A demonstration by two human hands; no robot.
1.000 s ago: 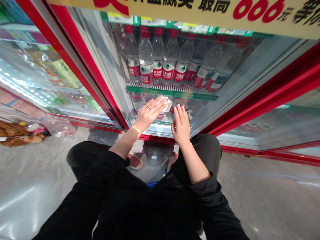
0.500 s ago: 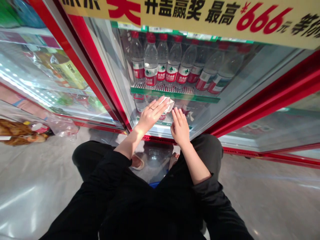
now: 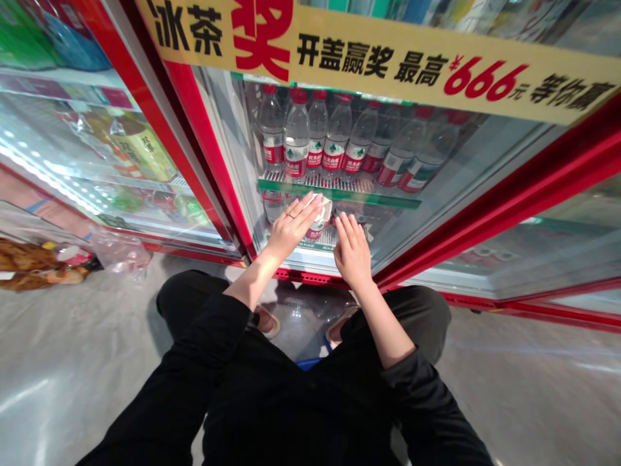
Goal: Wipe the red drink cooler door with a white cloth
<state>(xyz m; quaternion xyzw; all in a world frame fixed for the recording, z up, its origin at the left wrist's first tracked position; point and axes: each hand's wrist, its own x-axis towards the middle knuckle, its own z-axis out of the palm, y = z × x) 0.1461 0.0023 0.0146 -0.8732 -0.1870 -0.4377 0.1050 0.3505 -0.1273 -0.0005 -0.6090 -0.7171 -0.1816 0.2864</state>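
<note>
My left hand point(image 3: 290, 232), with a ring on one finger, lies with fingers outstretched against the glass door of a drinks fridge. Under its fingertips it holds a crumpled white wiping cloth point(image 3: 324, 208), paper or fabric, pressed to the glass. My right hand point(image 3: 352, 251) is just to the right, fingers extended and nothing in them, at the same glass door point(image 3: 388, 239). Behind the glass, water bottles point(image 3: 297, 145) with red caps and red-and-white labels stand on a green-edged shelf point(image 3: 339, 194). More bottles on the lower shelf are partly hidden by my hands.
A yellow banner point(image 3: 369, 61) crosses the door above. Red door frames point(image 3: 485, 200) run along both sides. Another fridge with drinks point(image 3: 145, 152) stands at left, with a clear plastic bag point(image 3: 120, 251) on the floor beside it. Something blue point(image 3: 309, 364) shows between my legs.
My view has tilted up slightly, showing more of the banner. My left hand and the cloth have shifted slightly on the glass; my right hand stays beside them.
</note>
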